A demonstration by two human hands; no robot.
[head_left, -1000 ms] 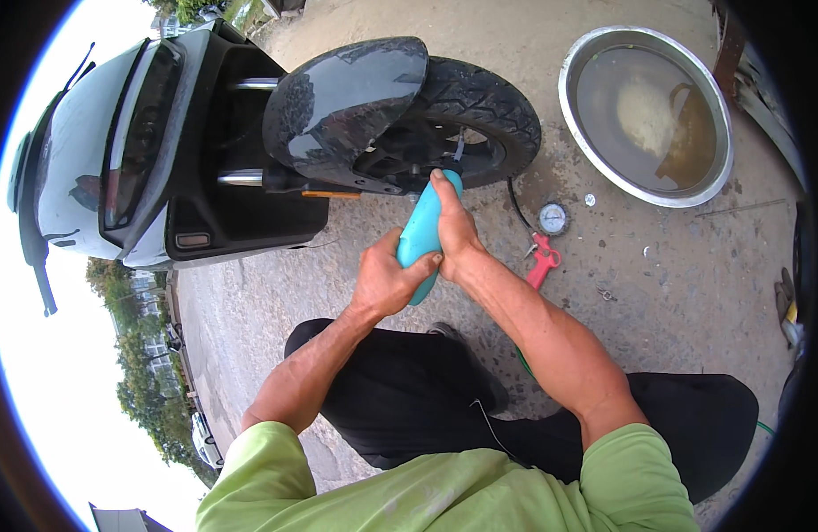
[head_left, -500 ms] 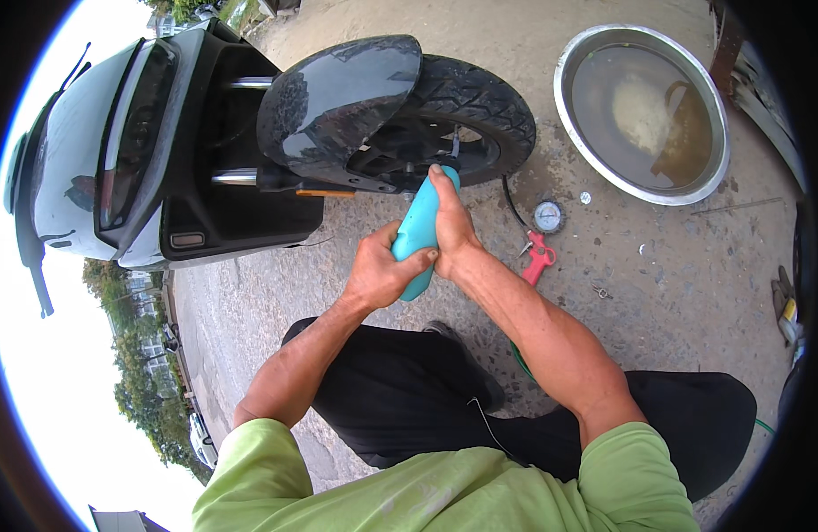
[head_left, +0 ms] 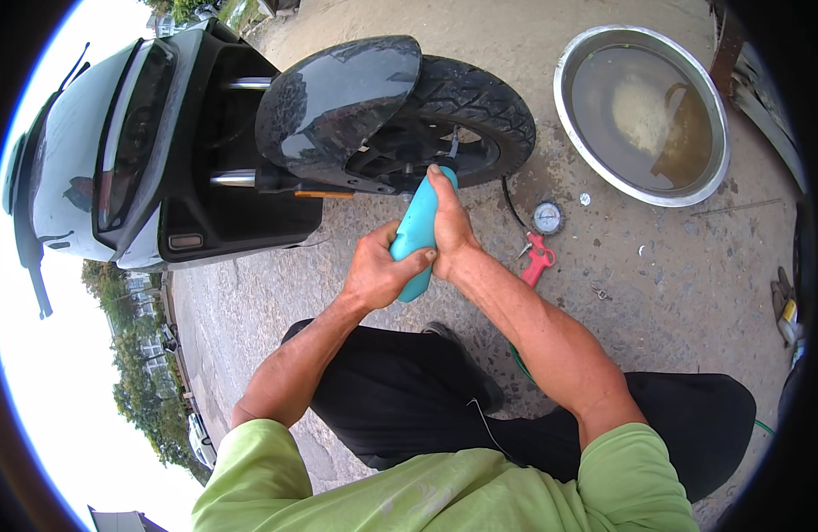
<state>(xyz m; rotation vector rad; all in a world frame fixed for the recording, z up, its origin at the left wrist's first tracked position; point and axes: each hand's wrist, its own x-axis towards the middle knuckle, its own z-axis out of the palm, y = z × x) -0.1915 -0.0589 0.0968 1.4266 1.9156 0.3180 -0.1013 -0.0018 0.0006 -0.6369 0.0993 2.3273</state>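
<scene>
Both of my hands grip a soft-looking teal squeeze bottle (head_left: pixel 417 223), which slants up toward the scooter's front wheel (head_left: pixel 467 133). My left hand (head_left: pixel 374 269) is closed round the lower part, its thumb across the bottle. My right hand (head_left: pixel 451 223) is wrapped along the other side, the thumb stretched up near the far end. That far end sits at the wheel's rim, close to the spokes. Whether its tip touches the valve is hidden. A glossy dark mudguard (head_left: pixel 338 97) covers the left part of the tyre.
Right of the wheel, a red inflator gun (head_left: pixel 539 257) with a round pressure gauge (head_left: pixel 547 217) and black hose lies on the ground. A wide metal basin (head_left: pixel 564 106) of murky water stands at the upper right. The scooter's dark body (head_left: pixel 241 213) fills the upper left.
Almost nothing differs. The bottle and both hands have shifted very slightly to the left, with the same grip.
</scene>
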